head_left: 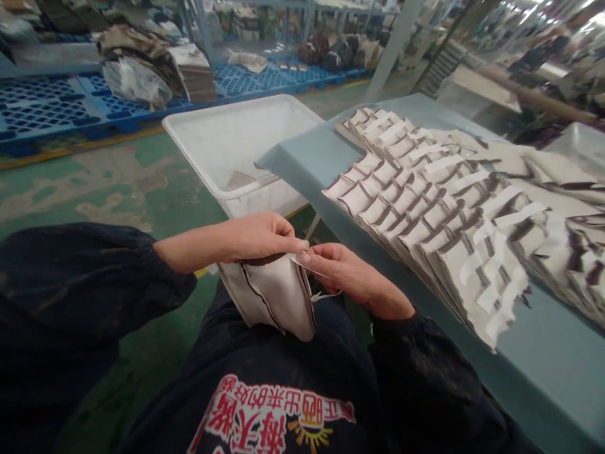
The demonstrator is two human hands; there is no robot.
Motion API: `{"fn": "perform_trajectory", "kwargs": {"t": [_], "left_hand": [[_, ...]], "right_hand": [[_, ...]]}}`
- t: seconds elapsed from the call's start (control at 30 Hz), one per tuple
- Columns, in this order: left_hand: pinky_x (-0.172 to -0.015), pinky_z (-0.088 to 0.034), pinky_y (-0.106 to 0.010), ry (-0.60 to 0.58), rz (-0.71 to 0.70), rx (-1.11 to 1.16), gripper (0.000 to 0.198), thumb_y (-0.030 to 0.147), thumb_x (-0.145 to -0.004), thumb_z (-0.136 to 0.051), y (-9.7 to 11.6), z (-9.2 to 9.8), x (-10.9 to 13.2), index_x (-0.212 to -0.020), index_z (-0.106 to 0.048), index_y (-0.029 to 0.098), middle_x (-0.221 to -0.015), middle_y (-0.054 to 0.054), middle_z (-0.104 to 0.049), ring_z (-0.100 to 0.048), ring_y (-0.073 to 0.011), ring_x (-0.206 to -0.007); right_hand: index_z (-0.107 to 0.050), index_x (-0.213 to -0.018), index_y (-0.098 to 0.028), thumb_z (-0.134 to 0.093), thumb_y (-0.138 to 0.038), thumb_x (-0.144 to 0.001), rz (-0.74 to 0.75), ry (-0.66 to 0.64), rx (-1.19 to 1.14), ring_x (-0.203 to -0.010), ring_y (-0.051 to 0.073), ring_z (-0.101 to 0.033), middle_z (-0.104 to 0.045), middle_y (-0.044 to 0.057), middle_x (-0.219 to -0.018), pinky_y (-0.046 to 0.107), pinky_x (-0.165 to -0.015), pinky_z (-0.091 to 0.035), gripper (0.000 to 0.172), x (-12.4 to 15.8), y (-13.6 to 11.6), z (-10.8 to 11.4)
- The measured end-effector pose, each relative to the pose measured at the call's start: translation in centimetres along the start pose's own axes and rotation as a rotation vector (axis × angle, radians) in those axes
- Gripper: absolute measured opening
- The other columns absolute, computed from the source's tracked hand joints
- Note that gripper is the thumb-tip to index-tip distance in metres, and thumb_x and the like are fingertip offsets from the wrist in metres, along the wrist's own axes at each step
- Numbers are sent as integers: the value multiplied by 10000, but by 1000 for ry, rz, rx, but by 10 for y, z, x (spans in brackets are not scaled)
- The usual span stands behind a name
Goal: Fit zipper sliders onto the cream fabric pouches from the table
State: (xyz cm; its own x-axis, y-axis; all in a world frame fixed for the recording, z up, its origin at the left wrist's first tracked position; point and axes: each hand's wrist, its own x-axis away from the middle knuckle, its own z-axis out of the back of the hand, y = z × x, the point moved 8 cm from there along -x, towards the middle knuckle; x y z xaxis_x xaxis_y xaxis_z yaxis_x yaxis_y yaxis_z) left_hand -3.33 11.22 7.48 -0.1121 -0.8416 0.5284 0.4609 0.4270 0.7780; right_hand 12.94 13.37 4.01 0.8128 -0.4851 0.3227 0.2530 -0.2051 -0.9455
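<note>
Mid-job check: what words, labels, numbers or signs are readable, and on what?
"正晒出来的好": upper line on the dark apron, running right to left.
"海天酱": larger line beneath, same direction.
Characters at the line ends: partly hidden or unclear.
Held fabric piece: no readable text.
Background: nothing legible.

Bundle (pixel 278 293) before bin (pixel 212 135), stacks (pixel 401 195) on table (pixel 562 366) at right

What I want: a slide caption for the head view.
Left hand and right hand meet at the edge of a pale cloth piece, beside a table bearing overlapping pieces.
</note>
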Motion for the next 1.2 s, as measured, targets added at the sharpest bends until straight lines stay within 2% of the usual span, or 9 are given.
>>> {"fn": "perform_trajectory", "kwargs": {"t": [0.2, 0.37, 0.53, 0.7, 0.83, 0.93, 1.07, 1.13, 1.2], "left_hand": [[-559, -141, -344, -58, 69, 87, 592, 647, -883, -1009, -3, -14, -12, -700, -575, 288, -555, 75, -366, -217, -121, -497], [-568, -160, -353, -39, 60, 85, 591, 597, -919, -990, -6, -18, -25, -665, -559, 283, -558, 61, -391, -250, -132, -502], [-591, -235, -352, 18, -77, -2, 534, 690, -922, -924, -4, -20, -24, -734, -670, 260, -653, 30, -505, -369, -167, -585], [-664, -384, -336, 95, -281, -87, 667, 907, -941, -718, -4, -37, -7, -751, -564, 286, -778, 12, -555, -488, -207, -738], [-705, -478, -355, 88, -338, -156, 444, 724, -964, -666, -20, -56, 6, -923, -673, 282, -818, 12, -670, -600, -232, -737], [-731, -488, -360, 178, -303, -234, 317, 612, -949, -669, -40, -66, 7, -946, -656, 295, -834, 3, -739, -694, -259, -766], [-705, -376, -387, 400, -209, -365, 274, 487, -1027, -605, -67, -75, 4, -829, -528, 315, -762, -18, -709, -714, -289, -769], [-735, -384, -405, 488, -192, -423, 255, 430, -1027, -601, -76, -78, 6, -809, -553, 309, -809, -60, -776, -765, -321, -831], [-780, -428, -419, 560, -195, -466, 209, 409, -1044, -614, -81, -79, 10, -877, -672, 297, -928, -102, -870, -819, -355, -912]], "right_hand": [[-597, -748, -267, -1006, -948, -845, -21, 37, -3, -526, 87, -303, -435, -111, -588, 258, -491, -225, 800, -1, 7, 8], [-590, -745, -274, -1029, -913, -828, -36, 31, -27, -516, 87, -282, -402, -126, -568, 251, -490, -257, 780, -6, 19, 17], [-578, -736, -267, -1019, -899, -876, -32, 16, -69, -509, 82, -295, -431, -118, -558, 255, -502, -239, 784, -1, 25, 18], [-617, -766, -264, -1013, -963, -813, -33, 50, -154, -503, 84, -312, -439, -128, -562, 249, -488, -258, 806, 8, 38, 13], [-612, -738, -265, -983, -983, -828, -50, 46, -193, -498, 91, -337, -433, -117, -554, 252, -475, -249, 813, 9, 52, 8], [-597, -712, -266, -1005, -965, -818, -54, 36, -219, -493, 88, -352, -448, -110, -546, 246, -473, -274, 816, 8, 60, 2], [-634, -763, -257, -991, -994, -812, -47, 92, -229, -495, 80, -334, -472, -115, -558, 235, -482, -288, 820, 6, 67, -5], [-633, -785, -260, -973, -1015, -820, -36, 131, -231, -501, 83, -338, -469, -118, -562, 233, -487, -287, 828, 7, 70, -8], [-615, -794, -268, -945, -1038, -831, -16, 176, -233, -504, 87, -344, -464, -117, -567, 237, -490, -293, 839, 10, 73, -11]]}}
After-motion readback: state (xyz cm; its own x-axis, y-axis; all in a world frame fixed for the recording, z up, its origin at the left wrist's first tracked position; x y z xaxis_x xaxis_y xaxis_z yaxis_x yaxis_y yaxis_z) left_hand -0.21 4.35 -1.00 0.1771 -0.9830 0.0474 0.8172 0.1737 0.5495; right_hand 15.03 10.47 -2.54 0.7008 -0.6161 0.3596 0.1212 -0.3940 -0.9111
